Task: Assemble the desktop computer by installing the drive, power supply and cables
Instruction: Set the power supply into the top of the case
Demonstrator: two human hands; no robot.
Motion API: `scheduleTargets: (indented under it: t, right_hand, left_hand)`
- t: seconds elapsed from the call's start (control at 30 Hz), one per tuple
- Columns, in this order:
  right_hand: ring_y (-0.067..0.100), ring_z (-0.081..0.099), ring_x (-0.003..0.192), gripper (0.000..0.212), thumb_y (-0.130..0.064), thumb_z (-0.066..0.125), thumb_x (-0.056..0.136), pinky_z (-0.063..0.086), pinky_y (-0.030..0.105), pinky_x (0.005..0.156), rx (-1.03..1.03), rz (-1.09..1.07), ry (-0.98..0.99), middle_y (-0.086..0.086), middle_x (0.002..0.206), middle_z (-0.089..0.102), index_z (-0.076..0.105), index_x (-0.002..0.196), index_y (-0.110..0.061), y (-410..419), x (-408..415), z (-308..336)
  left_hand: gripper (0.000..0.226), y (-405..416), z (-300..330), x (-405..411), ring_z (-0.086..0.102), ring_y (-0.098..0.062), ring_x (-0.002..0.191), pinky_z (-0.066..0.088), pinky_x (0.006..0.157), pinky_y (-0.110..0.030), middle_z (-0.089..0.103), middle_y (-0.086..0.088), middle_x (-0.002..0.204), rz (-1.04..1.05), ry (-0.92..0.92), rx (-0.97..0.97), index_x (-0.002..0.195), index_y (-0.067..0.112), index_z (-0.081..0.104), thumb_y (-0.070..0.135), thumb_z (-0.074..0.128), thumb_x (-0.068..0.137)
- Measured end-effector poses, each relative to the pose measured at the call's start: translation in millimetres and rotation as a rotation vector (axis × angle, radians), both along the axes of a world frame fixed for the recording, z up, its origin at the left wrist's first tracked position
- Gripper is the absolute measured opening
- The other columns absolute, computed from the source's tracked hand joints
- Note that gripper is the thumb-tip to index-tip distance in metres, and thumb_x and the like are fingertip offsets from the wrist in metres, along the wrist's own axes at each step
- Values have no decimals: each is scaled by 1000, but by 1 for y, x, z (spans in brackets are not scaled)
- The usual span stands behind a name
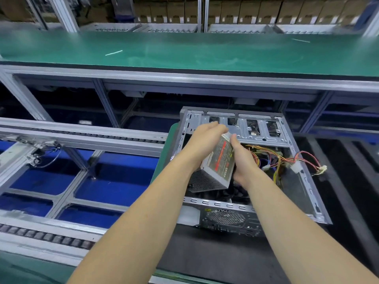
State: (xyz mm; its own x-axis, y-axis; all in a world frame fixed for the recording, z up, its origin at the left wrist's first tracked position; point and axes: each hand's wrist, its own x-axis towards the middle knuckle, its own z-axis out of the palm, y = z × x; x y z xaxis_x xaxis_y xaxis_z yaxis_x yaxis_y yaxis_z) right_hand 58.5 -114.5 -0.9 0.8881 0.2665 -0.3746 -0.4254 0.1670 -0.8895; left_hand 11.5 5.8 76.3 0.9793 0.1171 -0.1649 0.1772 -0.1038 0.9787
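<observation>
Both hands, the left hand (205, 140) at nine o'clock and the right hand (243, 160) at three o'clock, gripped the tilted grey metal power supply box (219, 160) above the open grey steel computer case (264, 130), its multicoloured cable bundle (287, 160) trailing toward three o'clock.

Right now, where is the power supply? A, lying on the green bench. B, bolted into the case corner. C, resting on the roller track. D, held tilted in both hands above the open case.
D: both hands, left and right, hold the power supply tilted over the open case.
</observation>
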Motion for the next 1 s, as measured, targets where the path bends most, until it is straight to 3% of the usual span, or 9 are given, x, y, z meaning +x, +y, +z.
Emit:
scheduleTargets:
  t: [0.1,0.17,0.23,0.33,0.53,0.67,0.77,0.87,1.0]
  right_hand:
    - [29,73,97,52,-59,47,97,57,48,90,5,-65,25,12,105,75,71,108,-13,0,0,-2]
    - [28,74,91,50,-58,45,98,59,44,85,-68,-77,38,10,98,77,70,104,-15,2,0,-7]
    - [24,75,81,49,-57,43,99,61,36,71,-142,-71,57,7,90,77,69,99,-16,7,-2,-11]
    - [23,74,71,49,-53,42,102,55,29,55,-187,-45,91,9,84,76,68,101,-11,13,-2,-15]
    - [32,71,87,46,-47,42,103,59,43,78,-226,-27,30,13,93,74,68,104,-10,12,1,-16]
    - [27,48,74,39,-38,40,104,37,35,70,-386,-55,-59,15,80,49,51,83,-8,11,2,-16]
    - [27,46,74,34,-39,47,101,37,38,70,-453,-9,-115,14,81,45,50,83,-10,14,1,-13]
    - [26,67,82,30,-34,66,90,50,31,64,-390,5,-116,7,92,66,51,99,-10,18,1,-10]
    - [4,56,45,20,-21,76,84,34,15,35,-411,16,-168,-2,69,61,58,77,-16,22,2,-10]
  left_hand:
    - [15,-6,5,6,54,-5,107,41,84,-28,58,22,111,-30,44,50,103,38,65,42,58,91]
    - [13,-10,3,9,47,1,79,36,68,-23,48,20,84,-34,46,66,82,33,58,42,57,91]
    - [19,-11,-5,10,47,2,80,35,68,-23,51,17,90,-40,58,87,99,24,61,41,55,92]
    - [42,-4,-21,5,47,-6,116,34,91,-26,55,15,126,1,70,62,132,21,60,38,55,95]
    - [59,4,-32,3,37,-16,142,27,106,-27,42,0,155,72,81,-14,150,15,43,27,59,94]
    - [51,11,-40,2,55,-20,124,39,109,-38,55,-13,142,120,112,-191,143,7,49,16,59,94]
    - [51,13,-45,3,53,-14,122,37,96,-25,52,-9,147,85,75,34,145,5,46,9,53,95]
    - [32,22,-45,5,58,-12,79,44,66,-22,69,-14,108,50,-6,315,115,8,67,3,47,91]
    - [37,39,-48,6,63,-28,103,53,89,-40,70,-7,111,52,-25,681,120,15,65,5,46,90]
